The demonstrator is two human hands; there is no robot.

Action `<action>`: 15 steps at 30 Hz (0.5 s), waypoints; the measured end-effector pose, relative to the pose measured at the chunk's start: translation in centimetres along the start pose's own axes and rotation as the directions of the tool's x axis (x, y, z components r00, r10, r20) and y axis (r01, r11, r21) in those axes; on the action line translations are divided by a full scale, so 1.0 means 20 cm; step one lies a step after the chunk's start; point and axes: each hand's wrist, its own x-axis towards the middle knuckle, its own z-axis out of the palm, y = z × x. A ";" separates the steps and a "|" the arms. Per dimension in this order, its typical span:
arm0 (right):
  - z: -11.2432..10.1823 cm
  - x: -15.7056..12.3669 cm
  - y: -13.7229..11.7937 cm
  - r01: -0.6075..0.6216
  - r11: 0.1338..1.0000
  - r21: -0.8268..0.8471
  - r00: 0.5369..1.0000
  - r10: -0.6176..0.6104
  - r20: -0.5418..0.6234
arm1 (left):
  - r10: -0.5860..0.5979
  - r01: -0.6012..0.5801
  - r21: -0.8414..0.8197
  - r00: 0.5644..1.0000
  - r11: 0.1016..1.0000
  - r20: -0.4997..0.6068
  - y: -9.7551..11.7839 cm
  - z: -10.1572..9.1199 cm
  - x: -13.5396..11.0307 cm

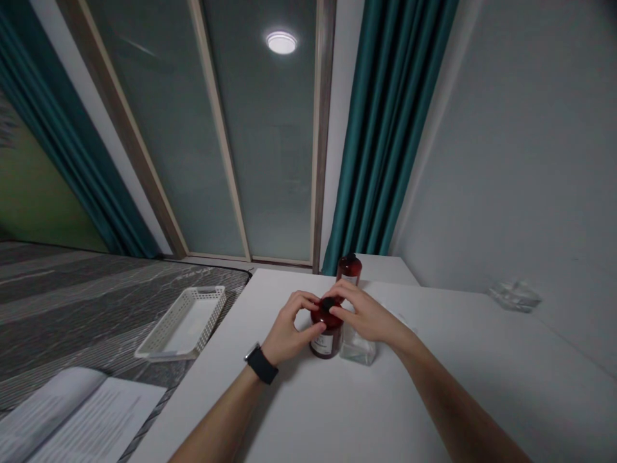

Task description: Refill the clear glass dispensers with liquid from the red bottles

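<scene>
A dark red bottle (326, 337) with a white label stands on the white table (337, 411). My left hand (289, 331), with a black watch on its wrist, is curled round the bottle's left side. My right hand (366, 315) reaches over the bottle's top, its fingertips pinched on the black cap (328, 305). A clear plastic container (359, 350) lies just right of the bottle, partly under my right hand. A second dark red bottle (349, 269) stands behind, near the table's far edge.
A white slatted basket (186, 321) lies on the grey patterned bed to the left, with an open booklet (77, 411) nearer me. Crumpled clear plastic (513, 296) sits at the table's right by the wall. Teal curtains (385, 128) frame the window behind.
</scene>
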 end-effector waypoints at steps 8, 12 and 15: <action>0.02 0.00 -0.02 -0.008 0.999 -0.050 0.998 0.005 -0.059 | -0.014 0.014 -0.037 1.000 0.999 -0.007 -0.04 0.01 -0.01; 0.04 0.00 -0.03 -0.052 0.998 -0.040 0.995 0.049 -0.090 | -0.009 0.008 -0.031 1.000 0.999 -0.017 -0.03 0.01 -0.01; 0.05 0.00 -0.03 -0.058 0.998 -0.024 0.994 0.056 -0.097 | -0.010 0.009 -0.029 1.000 1.000 -0.028 -0.02 0.02 -0.01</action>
